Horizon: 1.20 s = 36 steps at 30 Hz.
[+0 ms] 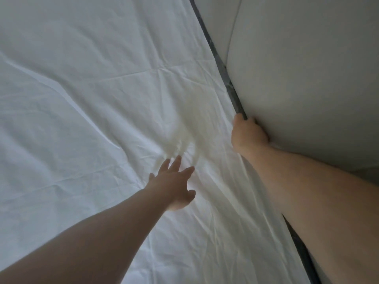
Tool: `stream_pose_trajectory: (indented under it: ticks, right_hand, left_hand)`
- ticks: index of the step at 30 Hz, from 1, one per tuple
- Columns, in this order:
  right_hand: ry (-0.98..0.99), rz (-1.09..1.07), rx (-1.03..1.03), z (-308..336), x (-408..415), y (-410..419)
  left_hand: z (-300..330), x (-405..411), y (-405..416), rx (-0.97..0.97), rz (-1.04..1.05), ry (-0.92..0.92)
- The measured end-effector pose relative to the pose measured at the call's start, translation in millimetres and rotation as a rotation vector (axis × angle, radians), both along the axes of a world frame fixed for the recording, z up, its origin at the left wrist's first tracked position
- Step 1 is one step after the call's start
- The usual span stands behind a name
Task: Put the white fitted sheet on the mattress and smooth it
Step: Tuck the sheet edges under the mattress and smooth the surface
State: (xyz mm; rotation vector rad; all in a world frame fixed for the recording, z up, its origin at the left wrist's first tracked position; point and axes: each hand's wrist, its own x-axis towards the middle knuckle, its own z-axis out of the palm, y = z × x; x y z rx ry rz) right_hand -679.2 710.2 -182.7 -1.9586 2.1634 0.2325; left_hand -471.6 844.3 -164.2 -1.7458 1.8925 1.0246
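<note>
Wrinkled white fitted sheet (92, 99) lies under your flat, open left hand (174, 185); your right hand (247, 136) grips its edge beside the pale padded headboard (307, 89).

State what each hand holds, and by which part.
Right hand grips the white fitted sheet at its edge, beside the headboard. Left hand holds nothing.

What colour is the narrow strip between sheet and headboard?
Dark grey, faintly mottled strip, seen in the head view.

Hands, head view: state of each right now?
Left hand: open, fingers straight and spread on the creased white fitted sheet.
Right hand: fingers curled at the sheet's edge beside the padded white headboard; grip contents cannot be told.
</note>
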Motion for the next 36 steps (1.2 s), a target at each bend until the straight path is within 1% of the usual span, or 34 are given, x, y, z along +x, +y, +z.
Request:
stream_pose_trajectory:
  ticks: [5,7,10,14,16,21,23,25,27,28,30,31,32,34,36]
  right_hand:
    - [0.054,0.057,-0.056,-3.7,3.6,-8.1]
    - [0.109,0.125,-0.056,-1.6,3.2,-9.2]
    - [0.289,0.269,-0.016,2.1,5.0,-11.5]
    - [0.515,0.337,0.037,7.7,9.5,-16.3]
    - [0.589,0.360,0.059,7.4,12.8,-18.2]
    - [0.614,0.337,0.059,3.4,17.5,-19.6]
    - [0.593,0.324,0.094,1.1,18.4,-20.6]
    - [0.518,0.305,0.063,4.4,16.8,-19.5]
    - [0.351,0.319,-0.031,8.0,14.7,-9.4]
    - [0.240,0.345,-0.043,7.8,15.7,1.2]
    - [-0.015,0.358,0.026,4.0,17.0,31.1]
    - [-0.109,0.305,0.104,0.8,15.0,47.8]
    - [-0.161,0.211,0.151,-4.5,7.8,62.1]
    - [-0.165,-0.017,0.078,-17.5,-13.0,82.2]
    - [-0.097,-0.130,-0.014,-21.3,-29.9,100.7]
  left_hand:
    - [-7.6,8.8,-0.9,-0.032,-0.069,-0.006]
    - [-7.1,9.0,-1.7,-0.029,-0.082,-0.004]
    - [-5.7,7.7,-5.3,-0.021,-0.099,-0.003]
    - [-5.9,5.4,-11.3,-0.027,-0.097,0.004]
    - [-5.8,4.7,-13.4,-0.025,-0.097,0.003]
    - [-7.5,10.5,-13.0,-0.016,-0.081,-0.029]
    - [-9.9,14.8,-10.7,-0.006,-0.065,-0.039]
    - [-12.0,18.3,-7.4,0.006,-0.060,-0.045]
    - [-14.2,20.4,-4.8,0.008,-0.077,-0.040]
    - [-15.3,21.5,-4.4,0.007,-0.083,-0.035]
    - [-17.0,21.7,-4.3,0.002,-0.079,-0.027]
    - [-17.6,21.4,-4.1,-0.002,-0.074,-0.025]
    - [-17.3,19.2,-2.6,0.000,-0.069,-0.018]
    - [-14.3,13.3,2.8,0.012,-0.082,0.009]
    - [-7.8,3.7,13.5,0.047,-0.139,0.054]
